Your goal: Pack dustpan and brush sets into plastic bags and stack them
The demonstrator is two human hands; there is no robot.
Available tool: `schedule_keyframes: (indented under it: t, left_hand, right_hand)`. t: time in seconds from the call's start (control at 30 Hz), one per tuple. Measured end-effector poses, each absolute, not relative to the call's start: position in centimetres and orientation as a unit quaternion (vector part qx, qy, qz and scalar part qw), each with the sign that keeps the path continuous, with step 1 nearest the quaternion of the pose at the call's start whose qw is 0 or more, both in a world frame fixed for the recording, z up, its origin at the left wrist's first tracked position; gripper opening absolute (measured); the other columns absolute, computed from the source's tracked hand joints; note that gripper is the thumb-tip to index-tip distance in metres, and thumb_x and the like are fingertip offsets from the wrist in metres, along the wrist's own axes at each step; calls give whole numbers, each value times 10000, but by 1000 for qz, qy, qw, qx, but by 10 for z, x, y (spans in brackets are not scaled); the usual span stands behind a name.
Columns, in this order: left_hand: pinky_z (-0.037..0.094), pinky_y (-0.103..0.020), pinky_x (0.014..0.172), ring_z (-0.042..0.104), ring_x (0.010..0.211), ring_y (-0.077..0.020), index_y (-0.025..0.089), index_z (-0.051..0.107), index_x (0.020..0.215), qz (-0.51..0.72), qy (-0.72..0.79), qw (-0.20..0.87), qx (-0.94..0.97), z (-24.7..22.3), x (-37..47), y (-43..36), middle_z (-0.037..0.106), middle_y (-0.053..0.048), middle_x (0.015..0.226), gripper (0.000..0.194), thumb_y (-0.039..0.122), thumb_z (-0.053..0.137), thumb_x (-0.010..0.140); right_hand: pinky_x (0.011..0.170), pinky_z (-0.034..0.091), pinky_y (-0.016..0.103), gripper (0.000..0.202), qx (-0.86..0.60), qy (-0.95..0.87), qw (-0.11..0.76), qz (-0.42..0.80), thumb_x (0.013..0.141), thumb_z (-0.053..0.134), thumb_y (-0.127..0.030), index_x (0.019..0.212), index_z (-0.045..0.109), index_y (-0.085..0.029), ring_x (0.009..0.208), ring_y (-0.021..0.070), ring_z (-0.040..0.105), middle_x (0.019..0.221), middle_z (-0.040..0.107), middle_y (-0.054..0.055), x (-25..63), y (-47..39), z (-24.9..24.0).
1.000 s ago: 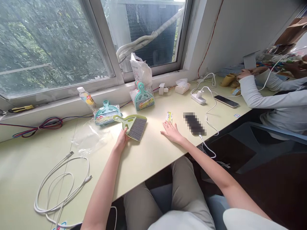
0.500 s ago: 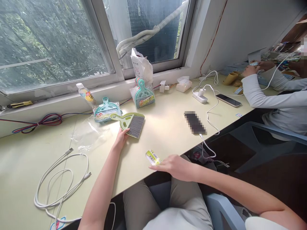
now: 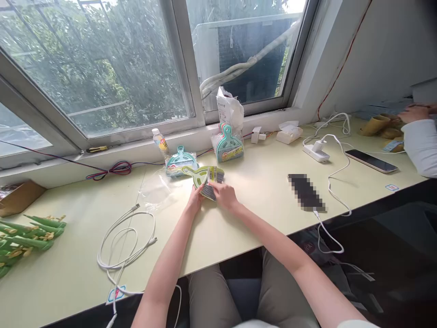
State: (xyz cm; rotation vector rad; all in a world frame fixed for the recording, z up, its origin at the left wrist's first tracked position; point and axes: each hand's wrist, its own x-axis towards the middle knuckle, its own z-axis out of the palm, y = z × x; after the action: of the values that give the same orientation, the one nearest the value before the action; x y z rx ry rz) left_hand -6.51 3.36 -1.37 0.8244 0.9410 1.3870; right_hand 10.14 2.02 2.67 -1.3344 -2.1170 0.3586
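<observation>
My left hand [image 3: 195, 198] is closed on the lower edge of a green dustpan and brush set [image 3: 198, 176] with grey bristles, held just above the table. In my right hand [image 3: 225, 195] is a yellow-green and white label card [image 3: 214, 174], which lies over the bristles. Behind the set, a turquoise dustpan set [image 3: 180, 161] rests in clear wrapping. Farther right stands a stack of wrapped dustpan sets [image 3: 229, 145], leaning near a white paper bag [image 3: 231, 109]. A crumpled clear plastic bag [image 3: 155, 189] lies left of my left hand.
A coiled white cable [image 3: 127, 241] lies at left, beyond it green stalk-like items [image 3: 30, 234] and a cardboard box [image 3: 22, 197]. A bottle [image 3: 160, 141] stands by the window. At right are a blurred phone [image 3: 306, 192], a power strip [image 3: 316, 152], another phone [image 3: 371, 161] and a co-worker's sleeve [image 3: 421, 146].
My right hand has moved from the table's front edge up to the dustpan set, bringing the label card onto the bristles. The view has turned left.
</observation>
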Motion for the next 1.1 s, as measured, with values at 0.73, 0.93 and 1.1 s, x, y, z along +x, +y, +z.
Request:
schedule_keyframes:
  t: [0.73, 0.93, 1.1]
  left_hand:
    - [490, -486, 1049, 610, 1228, -336, 230, 623, 1166, 594, 447, 507, 436, -21, -64, 35, 699, -96, 1219, 579, 180, 841, 632]
    - [507, -457, 997, 607, 1215, -350, 233, 625, 1151, 593, 457, 501, 435, -17, -63, 33, 693, -87, 1172, 588, 185, 839, 606]
    - [516, -468, 999, 613, 1212, -334, 250, 627, 1156, 590, 458, 509, 427, -16, -64, 34, 689, -82, 1193, 601, 208, 847, 598]
  right_hand:
    - [1081, 325, 534, 328, -506, -804, 308, 46, 1035, 487, -303, 1207, 754, -221, 1370, 340, 444, 1531, 532, 140, 113, 27, 2]
    - [1170, 233, 554, 305, -466, -819, 334, 37, 1031, 470, -276, 1110, 757, -211, 1464, 320, 405, 1573, 508, 117, 114, 32, -1]
    - [1230, 153, 576, 312, -497, -800, 330, 59, 1034, 459, -286, 1164, 735, -223, 1502, 299, 376, 1550, 533, 111, 114, 33, -2]
